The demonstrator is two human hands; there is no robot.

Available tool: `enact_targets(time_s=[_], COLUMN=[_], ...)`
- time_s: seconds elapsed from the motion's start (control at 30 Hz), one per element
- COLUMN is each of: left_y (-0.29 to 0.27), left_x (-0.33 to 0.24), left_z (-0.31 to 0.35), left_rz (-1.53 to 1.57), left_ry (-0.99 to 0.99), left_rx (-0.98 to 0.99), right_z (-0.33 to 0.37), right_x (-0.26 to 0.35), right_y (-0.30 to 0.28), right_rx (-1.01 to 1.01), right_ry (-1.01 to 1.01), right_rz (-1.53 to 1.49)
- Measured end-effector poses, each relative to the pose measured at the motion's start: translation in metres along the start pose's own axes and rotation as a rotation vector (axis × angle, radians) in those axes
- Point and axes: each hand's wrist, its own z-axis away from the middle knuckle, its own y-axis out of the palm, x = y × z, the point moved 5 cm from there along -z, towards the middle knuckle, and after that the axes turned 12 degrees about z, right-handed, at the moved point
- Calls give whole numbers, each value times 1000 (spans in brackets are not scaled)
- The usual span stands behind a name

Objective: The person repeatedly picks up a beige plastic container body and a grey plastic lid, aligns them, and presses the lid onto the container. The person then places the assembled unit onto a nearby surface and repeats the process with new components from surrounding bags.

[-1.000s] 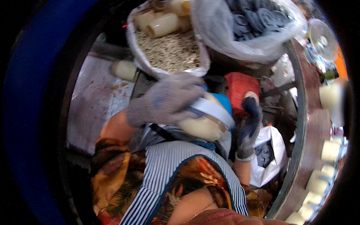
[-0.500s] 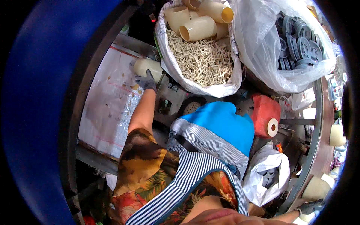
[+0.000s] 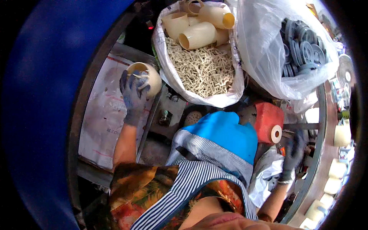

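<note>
Cluttered work nook, blue panel [image 3: 34, 115] at far left, dark frame [image 3: 78, 111] beside it. Next, flat tray [image 3: 101, 126] with a pale plastic sheet. Left hand [image 3: 134, 92], gloved, over the tray's right side, fingers curled at the mouth of a cream cup [image 3: 155, 82]; small pale bits among the fingers, can't tell if it grasps the cup or just those. Cup is just left of the white sack [image 3: 163, 63], which holds pegs [image 3: 201, 71] plus more cups. Blue cloth [image 3: 218, 132] on the lap. Clear bag [image 3: 255, 57] of grey discs [image 3: 303, 51] upper right; red box [image 3: 268, 119] below it, cream ring [image 3: 276, 134] at its corner. White bag [image 3: 262, 180] lower. Right hand [image 3: 293, 155], gloved, blurred, near that bag; grip unreadable. Brown bench [image 3: 320, 168] far right, cups along it.
</note>
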Motion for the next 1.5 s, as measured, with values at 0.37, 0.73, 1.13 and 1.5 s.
enact_targets(time_s=[0.37,0.73,1.13,1.5], left_y=[-7,54,97,163], left_x=[-299,-367,-303,-305], left_z=[86,109,-27,85], left_rz=[860,816,519,1543], left_ry=[557,925,654,-995], left_rx=[462,889,586,1232], right_z=[58,140,129,148], right_x=[123,63,68,65], right_y=[59,73,69,35], right_rx=[491,295,153,-123], right_ry=[-93,137,121,267], right_rz=[-996,-809,-587,-914])
